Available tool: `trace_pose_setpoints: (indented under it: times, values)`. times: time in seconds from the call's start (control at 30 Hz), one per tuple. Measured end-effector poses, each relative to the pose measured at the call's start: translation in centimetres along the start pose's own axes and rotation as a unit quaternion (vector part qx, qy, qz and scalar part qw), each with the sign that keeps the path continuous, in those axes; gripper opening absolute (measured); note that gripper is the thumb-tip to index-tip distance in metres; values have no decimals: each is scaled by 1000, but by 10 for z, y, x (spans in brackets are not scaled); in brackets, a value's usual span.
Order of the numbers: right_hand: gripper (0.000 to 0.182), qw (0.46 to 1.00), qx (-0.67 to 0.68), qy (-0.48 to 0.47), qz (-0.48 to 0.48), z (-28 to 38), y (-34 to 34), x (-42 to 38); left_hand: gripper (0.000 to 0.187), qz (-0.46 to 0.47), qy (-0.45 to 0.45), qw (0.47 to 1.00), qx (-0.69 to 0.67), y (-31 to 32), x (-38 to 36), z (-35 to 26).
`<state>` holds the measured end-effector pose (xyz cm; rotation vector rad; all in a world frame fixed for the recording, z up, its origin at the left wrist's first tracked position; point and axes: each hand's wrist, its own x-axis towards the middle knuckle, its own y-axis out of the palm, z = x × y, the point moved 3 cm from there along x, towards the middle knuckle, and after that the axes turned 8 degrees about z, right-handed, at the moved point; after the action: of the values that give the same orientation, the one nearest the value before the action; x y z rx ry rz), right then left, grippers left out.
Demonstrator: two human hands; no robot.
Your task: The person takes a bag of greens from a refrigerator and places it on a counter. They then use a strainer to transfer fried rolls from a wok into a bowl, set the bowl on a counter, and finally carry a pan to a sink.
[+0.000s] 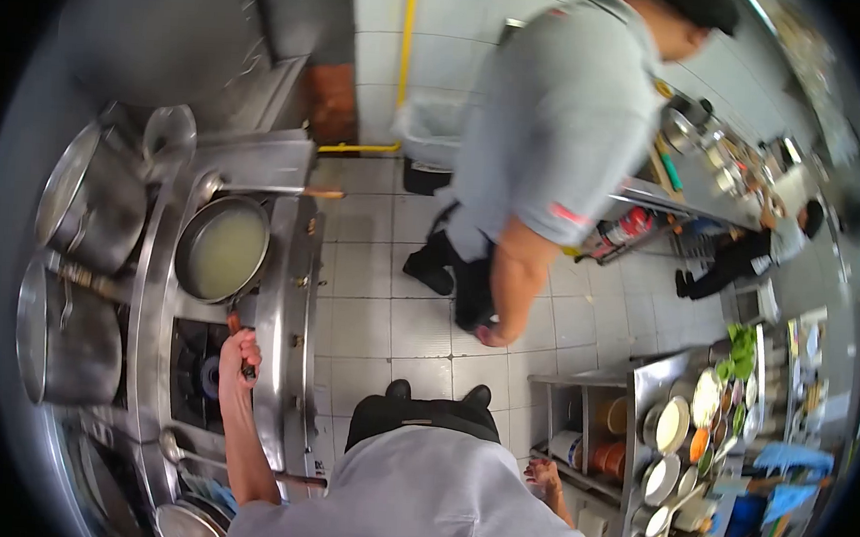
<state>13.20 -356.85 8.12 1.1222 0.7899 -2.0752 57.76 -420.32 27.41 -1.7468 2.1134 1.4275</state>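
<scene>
My left hand (241, 354) is wrapped round the handle (234, 324) of a frying pan (186, 256) on the stove at the left. A pale, cloudy liquid (229, 248) lies in the pan. Just below the pan is a bare burner (209, 374). On the other side of my body, my right hand (542, 472) hangs beside the metal shelving, its fingers partly bent and apart, with nothing visible in them.
Large pots (72, 332) line the stove's far left side. A ladle (211, 185) rests above the pan. A co-worker (564, 130) stands ahead on the tiled floor; another person (782, 238) is farther right. Food bowls (673, 425) cover the right counter.
</scene>
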Motion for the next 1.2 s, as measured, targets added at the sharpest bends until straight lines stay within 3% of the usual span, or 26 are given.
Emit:
trace_pose_setpoints:
  times: [0.27,0.37,0.43,0.53,0.63,0.87,1.2]
  values:
    - [23,996,44,-69,17,25,3,-3,14,13,-6,996,87,64,-36,6]
    - [23,975,-105,-186,57,48,6,-21,13,28,-25,996,81,102,-42,8]
    - [23,978,-107,-164,68,46,1,-6,12,43,-30,997,64,126,-43,11]
    - [23,997,34,27,58,15,-9,42,12,71,-44,995,57,158,-39,15]
    - [22,995,47,-33,81,36,-19,48,12,85,-51,993,59,191,-32,21]
    - [17,991,128,6,46,61,-41,70,11,118,-57,986,106,274,-13,40]
    - [16,978,203,19,49,18,-58,93,9,173,-113,976,72,354,31,71]
